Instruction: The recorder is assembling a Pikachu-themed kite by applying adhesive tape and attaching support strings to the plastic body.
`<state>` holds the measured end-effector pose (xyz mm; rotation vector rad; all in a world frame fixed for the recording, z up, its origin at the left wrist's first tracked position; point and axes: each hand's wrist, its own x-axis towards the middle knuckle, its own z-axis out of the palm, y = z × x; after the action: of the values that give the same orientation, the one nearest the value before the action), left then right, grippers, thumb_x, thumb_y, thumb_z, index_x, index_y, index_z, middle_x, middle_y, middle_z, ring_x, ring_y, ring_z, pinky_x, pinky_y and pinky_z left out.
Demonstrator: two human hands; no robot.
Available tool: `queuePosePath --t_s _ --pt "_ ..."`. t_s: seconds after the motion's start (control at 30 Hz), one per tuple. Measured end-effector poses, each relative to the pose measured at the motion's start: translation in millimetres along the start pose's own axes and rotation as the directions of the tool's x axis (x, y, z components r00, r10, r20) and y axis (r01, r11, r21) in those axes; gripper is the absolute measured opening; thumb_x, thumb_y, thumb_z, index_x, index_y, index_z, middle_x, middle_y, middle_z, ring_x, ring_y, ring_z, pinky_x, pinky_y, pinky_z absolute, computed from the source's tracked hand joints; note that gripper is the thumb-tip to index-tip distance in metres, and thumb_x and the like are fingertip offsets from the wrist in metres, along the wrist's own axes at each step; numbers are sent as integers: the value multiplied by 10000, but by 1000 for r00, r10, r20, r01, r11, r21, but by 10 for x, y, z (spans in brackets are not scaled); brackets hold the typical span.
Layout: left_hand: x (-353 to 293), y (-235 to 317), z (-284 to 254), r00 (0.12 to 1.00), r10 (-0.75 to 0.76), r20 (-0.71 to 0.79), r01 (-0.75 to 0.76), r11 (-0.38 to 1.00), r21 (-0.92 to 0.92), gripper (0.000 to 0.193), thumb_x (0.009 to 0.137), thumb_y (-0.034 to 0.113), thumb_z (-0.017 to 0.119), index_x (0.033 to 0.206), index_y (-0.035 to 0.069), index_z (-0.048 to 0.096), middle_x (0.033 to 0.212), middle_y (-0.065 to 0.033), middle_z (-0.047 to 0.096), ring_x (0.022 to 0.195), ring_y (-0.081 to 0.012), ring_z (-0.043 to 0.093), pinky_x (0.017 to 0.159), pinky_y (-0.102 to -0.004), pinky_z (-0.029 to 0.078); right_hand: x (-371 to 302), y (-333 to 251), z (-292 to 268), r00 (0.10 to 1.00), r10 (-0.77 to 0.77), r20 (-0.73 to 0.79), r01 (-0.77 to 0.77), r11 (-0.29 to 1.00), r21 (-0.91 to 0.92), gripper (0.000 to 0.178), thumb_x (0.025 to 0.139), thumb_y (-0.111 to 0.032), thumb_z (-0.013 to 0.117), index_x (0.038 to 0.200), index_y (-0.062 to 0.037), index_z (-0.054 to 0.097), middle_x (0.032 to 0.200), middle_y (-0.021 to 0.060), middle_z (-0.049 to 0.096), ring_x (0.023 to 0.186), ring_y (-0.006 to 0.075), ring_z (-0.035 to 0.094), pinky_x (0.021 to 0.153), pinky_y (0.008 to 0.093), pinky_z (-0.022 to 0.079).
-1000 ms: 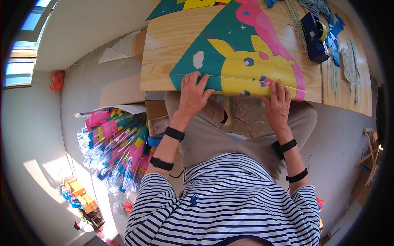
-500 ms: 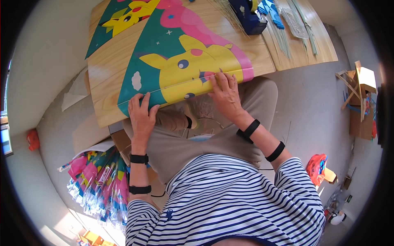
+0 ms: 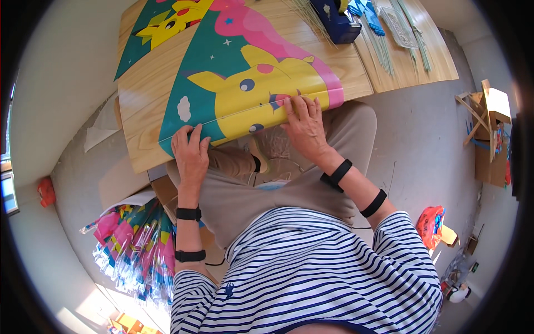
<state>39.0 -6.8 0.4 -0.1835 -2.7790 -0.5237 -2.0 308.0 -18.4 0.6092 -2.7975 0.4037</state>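
Note:
A large triangular kite sail [image 3: 245, 92], printed with a yellow cartoon character on green and pink, lies on the wooden table and reaches past its near edge. A thin crease runs along its near side. My left hand [image 3: 191, 156] rests at the left end of that side, fingers and thumb apart on the sail. Farther right, my right hand [image 3: 305, 125] bends over the near edge, its fingers on the crease and its thumb lower down. The underside of the sail is hidden.
A second printed sail [image 3: 158, 33] lies at the far left of the table [image 3: 144, 106]. A blue tape dispenser [image 3: 336, 22], thin rods [image 3: 384, 55] and a clear plastic tray [image 3: 397, 28] sit far right. Plastic-wrapped printed sails [image 3: 136, 245] stand in a box at my left.

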Motion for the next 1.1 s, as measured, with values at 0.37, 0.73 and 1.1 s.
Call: queuePosePath --t_s 0.37,0.73,1.1 --pt "273 -112 20 995 44 -87 -44 999 3 117 844 39 683 951 66 643 954 -76 578 978 -293 564 919 -425 417 14 -45 1 1000 -2 -20 2 1000 -5 742 783 -231 781 1418 18 489 1386 158 443 1298 355 436 1129 636 302" --pt "368 -188 153 996 90 -16 -90 995 39 101 841 30 676 874 87 600 901 -68 552 926 -285 558 874 -420 418 -20 40 103 1000 -14 -19 14 1000 -16 748 791 -244 774 1433 2 478 1407 151 432 1308 354 429 1121 645 310" --pt "375 -173 139 997 83 -6 -83 996 26 101 836 23 674 877 79 601 902 -71 561 933 -290 561 881 -421 423 -13 6 47 1000 14 -10 -14 1000 10 770 766 -217 795 1440 -30 473 1394 146 438 1308 362 431 1134 622 304"
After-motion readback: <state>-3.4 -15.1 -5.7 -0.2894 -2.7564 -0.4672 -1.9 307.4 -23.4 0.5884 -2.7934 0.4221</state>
